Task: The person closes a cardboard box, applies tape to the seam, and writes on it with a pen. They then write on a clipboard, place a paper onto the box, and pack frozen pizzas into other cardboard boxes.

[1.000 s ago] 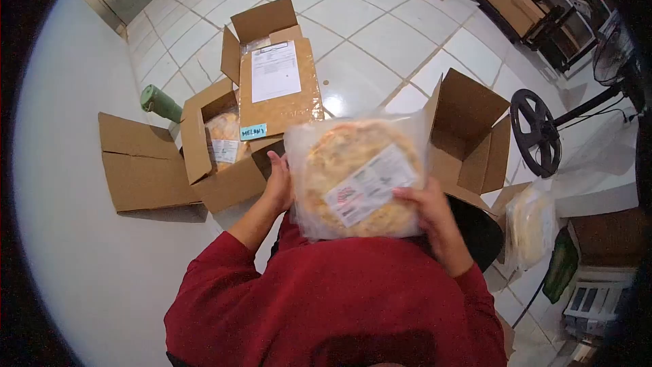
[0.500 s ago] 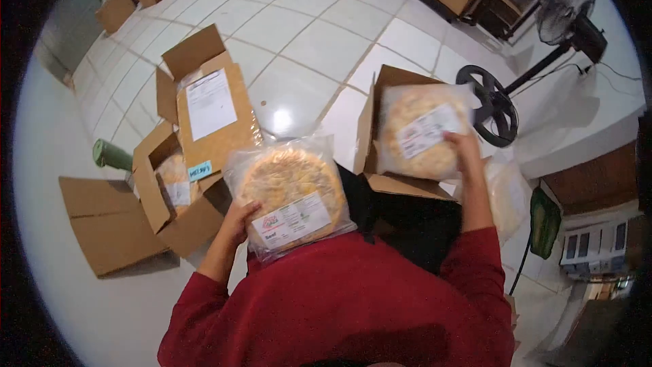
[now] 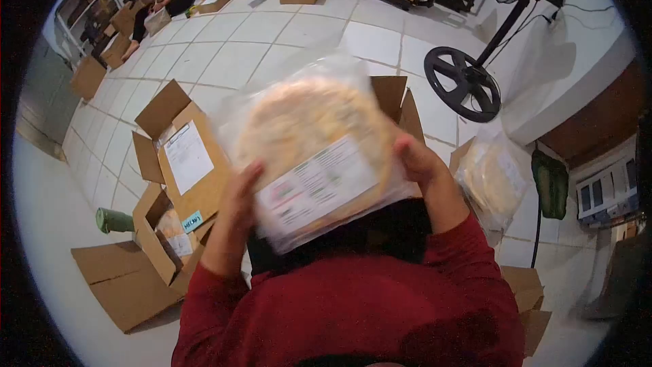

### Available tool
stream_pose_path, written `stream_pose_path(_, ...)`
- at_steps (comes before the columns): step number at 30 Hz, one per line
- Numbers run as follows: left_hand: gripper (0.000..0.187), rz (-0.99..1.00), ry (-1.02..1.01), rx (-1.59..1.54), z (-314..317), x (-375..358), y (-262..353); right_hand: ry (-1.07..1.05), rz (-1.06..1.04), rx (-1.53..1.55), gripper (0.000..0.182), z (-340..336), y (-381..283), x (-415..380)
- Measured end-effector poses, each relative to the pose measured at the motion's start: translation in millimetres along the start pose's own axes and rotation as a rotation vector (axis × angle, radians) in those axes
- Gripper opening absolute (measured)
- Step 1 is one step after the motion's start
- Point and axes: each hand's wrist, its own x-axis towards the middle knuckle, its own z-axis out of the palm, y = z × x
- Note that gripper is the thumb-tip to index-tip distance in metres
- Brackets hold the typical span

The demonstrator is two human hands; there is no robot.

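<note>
A round pizza in a clear plastic bag (image 3: 305, 122) is held up in front of my chest, somewhat blurred, with a white printed label across its lower part. My left hand (image 3: 234, 221) is closed on its left edge, thumb on top. On the opposite edge my right hand (image 3: 421, 163) grips it, thumb also on top. My other fingers are hidden under it. Whether a second pizza lies beneath cannot be seen. Behind the bag stands an open cardboard box (image 3: 411, 119), mostly hidden.
At left, a cardboard box with a paper sheet (image 3: 216, 163) stands beside an open box (image 3: 146, 221) holding a bagged item. A green cylinder (image 3: 114, 220) lies nearby. At right are more bagged round items (image 3: 492, 180) and a standing fan (image 3: 465, 81). People sit among boxes farther back.
My right hand has come away from the open box and leftward onto the bagged pizza's right edge. The pizza has risen closer to the camera. The view has also shifted.
</note>
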Motion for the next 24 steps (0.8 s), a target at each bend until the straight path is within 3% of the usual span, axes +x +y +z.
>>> stream_pose_path(2,0.049,0.039,-0.124,0.159,31,40,-12,0.112,-0.040,-0.077,0.068,-19,-13,-8)
stream_pose_path(3,0.056,-0.149,-0.122,0.232,50,50,-8,0.185,-0.008,-0.072,0.063,-24,-24,-13)
stream_pose_path(5,0.063,0.015,-0.002,0.546,46,93,-42,0.367,-0.060,-0.059,0.055,-45,-30,-28)
stream_pose_path(7,0.070,0.468,0.041,0.740,36,122,-53,0.446,-0.077,-0.115,0.058,-49,-38,-37)
stream_pose_path(8,0.078,0.500,0.116,0.838,29,131,-56,0.531,-0.089,-0.211,0.060,-52,-35,-38)
stream_pose_path(11,0.087,0.361,0.025,1.010,15,139,-91,0.631,-0.096,-0.353,0.065,-72,-6,-22)
stream_pose_path(13,0.082,0.163,-0.103,0.811,8,136,-107,0.510,0.020,-0.536,0.067,-99,40,1)
stream_pose_path(15,0.072,0.262,-0.067,0.925,-2,134,-111,0.727,0.117,-1.284,0.070,-93,85,20)
stream_pose_path(16,0.066,0.062,-0.077,0.784,-3,130,-106,0.754,0.212,-1.351,0.069,-89,89,19)
stream_pose_path(17,0.066,0.057,-0.080,0.792,-3,129,-102,0.758,0.216,-1.343,0.069,-90,87,20)
stream_pose_path(19,0.061,0.132,-0.119,0.908,-4,125,-96,0.404,0.566,-1.328,0.062,-93,79,25)
stream_pose_path(21,0.061,0.142,-0.118,0.953,3,121,-93,0.327,0.614,-1.268,0.052,-96,75,21)
stream_pose_path(23,0.062,0.426,-0.006,1.439,20,117,-91,0.074,0.692,-1.381,0.041,-98,75,20)
stream_pose_path(24,0.062,0.433,-0.028,1.439,40,111,-86,0.004,0.710,-1.421,0.040,-97,83,18)
